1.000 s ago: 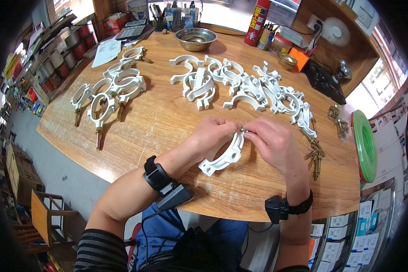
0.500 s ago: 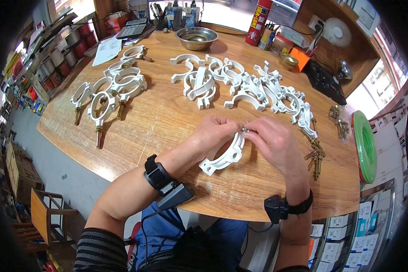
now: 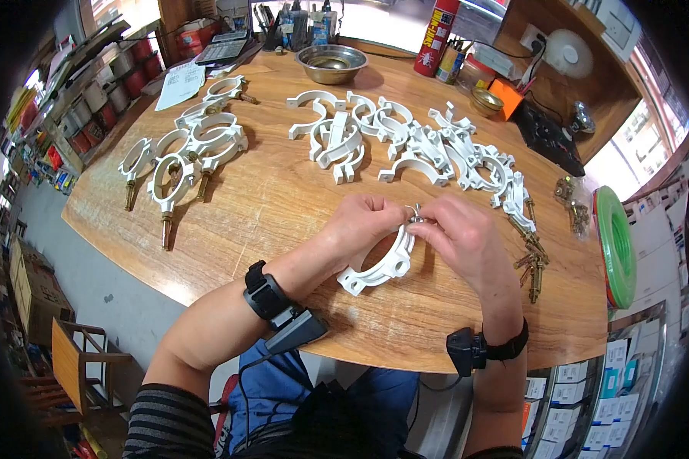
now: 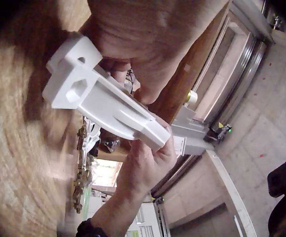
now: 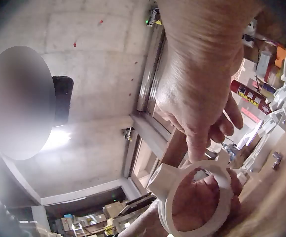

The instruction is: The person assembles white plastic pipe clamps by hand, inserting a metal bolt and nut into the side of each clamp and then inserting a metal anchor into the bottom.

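Near the table's front, my left hand (image 3: 360, 229) grips a white plastic pipe clamp (image 3: 381, 273) by its ring, fingers wrapped around the far side. A small silver screw (image 3: 416, 218) sits at the clamp's upper end, pinched between thumb and fingers of my right hand (image 3: 459, 231). In the left wrist view the clamp (image 4: 115, 114) shows an end block with a hexagonal recess. From the right wrist, the ring (image 5: 166, 210) appears closed, with part of my left hand (image 5: 195, 200) visible through it.
Assembled clamps with brass-coloured anchor bolts (image 3: 166, 229) lie at the left. White clamp halves (image 3: 413, 168) are heaped toward the back right, with loose bolts (image 3: 536, 275) nearby. A metal bowl (image 3: 331, 67) stands at the back; a green coil (image 3: 614, 249) lies at the right edge.
My right thumb and fingers have shifted slightly around the screw, which shows a little more. The clamp and my left hand have barely moved.
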### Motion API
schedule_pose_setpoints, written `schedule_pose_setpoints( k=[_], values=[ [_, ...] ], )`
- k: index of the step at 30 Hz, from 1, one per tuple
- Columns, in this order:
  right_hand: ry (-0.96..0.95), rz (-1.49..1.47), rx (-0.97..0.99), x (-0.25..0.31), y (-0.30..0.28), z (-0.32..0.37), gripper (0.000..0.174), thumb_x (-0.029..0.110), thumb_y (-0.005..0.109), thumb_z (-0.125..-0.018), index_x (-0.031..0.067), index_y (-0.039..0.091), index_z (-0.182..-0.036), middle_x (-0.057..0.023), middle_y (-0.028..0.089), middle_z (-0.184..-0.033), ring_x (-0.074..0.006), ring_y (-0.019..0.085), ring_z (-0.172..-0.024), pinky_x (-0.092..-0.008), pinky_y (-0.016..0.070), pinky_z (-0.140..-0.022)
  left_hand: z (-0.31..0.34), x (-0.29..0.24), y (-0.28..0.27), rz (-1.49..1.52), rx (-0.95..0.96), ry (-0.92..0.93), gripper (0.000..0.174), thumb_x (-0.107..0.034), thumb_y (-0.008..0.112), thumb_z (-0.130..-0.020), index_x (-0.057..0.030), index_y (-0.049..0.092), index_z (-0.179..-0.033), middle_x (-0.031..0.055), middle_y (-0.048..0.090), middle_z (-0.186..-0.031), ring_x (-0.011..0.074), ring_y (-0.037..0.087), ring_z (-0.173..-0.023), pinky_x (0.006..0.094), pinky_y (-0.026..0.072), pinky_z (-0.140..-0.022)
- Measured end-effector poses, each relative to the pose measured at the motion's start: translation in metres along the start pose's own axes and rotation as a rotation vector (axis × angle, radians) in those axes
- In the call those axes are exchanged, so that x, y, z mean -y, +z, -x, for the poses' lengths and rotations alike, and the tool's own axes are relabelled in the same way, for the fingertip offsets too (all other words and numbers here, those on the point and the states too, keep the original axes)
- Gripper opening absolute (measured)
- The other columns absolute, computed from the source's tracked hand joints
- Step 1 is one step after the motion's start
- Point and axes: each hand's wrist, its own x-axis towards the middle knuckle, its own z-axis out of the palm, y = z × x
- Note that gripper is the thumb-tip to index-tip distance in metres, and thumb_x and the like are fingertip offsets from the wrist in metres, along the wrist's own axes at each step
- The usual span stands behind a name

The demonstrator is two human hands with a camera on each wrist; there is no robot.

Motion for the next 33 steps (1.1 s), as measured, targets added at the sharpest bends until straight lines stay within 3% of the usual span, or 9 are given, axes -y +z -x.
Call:
schedule_pose_setpoints(
  k=[15,21,27,33],
  values=[
    [-0.054,-0.069,-0.053,-0.0011,0.0014,-0.0007,0.013,0.006,0.061,-0.07,0.0014,0.057,-0.082,-0.0113,0.056,-0.074,-0.027,0.056,-0.067,-0.0323,0.0449,-0.056,0.003,-0.0045,0.0028,0.013,-0.039,-0.002,0.016,-0.017,0.053,-0.077,-0.0006,0.057,-0.076,0.0048,0.056,-0.064,0.0096,0.053,-0.052,0.021,0.0422,-0.044],
    [-0.034,0.03,0.02,0.0012,-0.0018,-0.0007,0.015,0.004,0.061,-0.069,0.0009,0.057,-0.083,-0.0114,0.055,-0.074,-0.0267,0.055,-0.067,-0.0324,0.0452,-0.057,0.0023,-0.0039,0.0022,-0.01,-0.02,0.022,0.015,-0.015,0.052,-0.077,-0.0009,0.056,-0.075,0.0044,0.056,-0.064,0.0091,0.052,-0.052,0.0204,0.0422,-0.045],
    [-0.105,-0.021,-0.071,-0.0004,0.0019,-0.0002,0.014,0.008,0.062,-0.07,0.0,0.055,-0.08,-0.0113,0.053,-0.069,-0.0272,0.053,-0.065,-0.0339,0.0437,-0.056,0.0012,-0.0034,0.001,-0.023,-0.001,0.022,0.013,-0.014,0.052,-0.077,-0.0013,0.056,-0.075,0.0041,0.056,-0.065,0.0088,0.053,-0.052,0.0204,0.0428,-0.046],
    [-0.036,0.039,0.018,0.0002,-0.0017,-0.0001,0.015,0.009,0.062,-0.07,-0.0003,0.055,-0.08,-0.0116,0.053,-0.07,-0.0271,0.054,-0.065,-0.0336,0.044,-0.056,-0.0012,-0.0004,0.0014,-0.044,-0.055,0.005,0.012,-0.014,0.054,-0.076,-0.0015,0.056,-0.075,0.0035,0.057,-0.065,0.0084,0.053,-0.052,0.02,0.0428,-0.046]
  ],
)
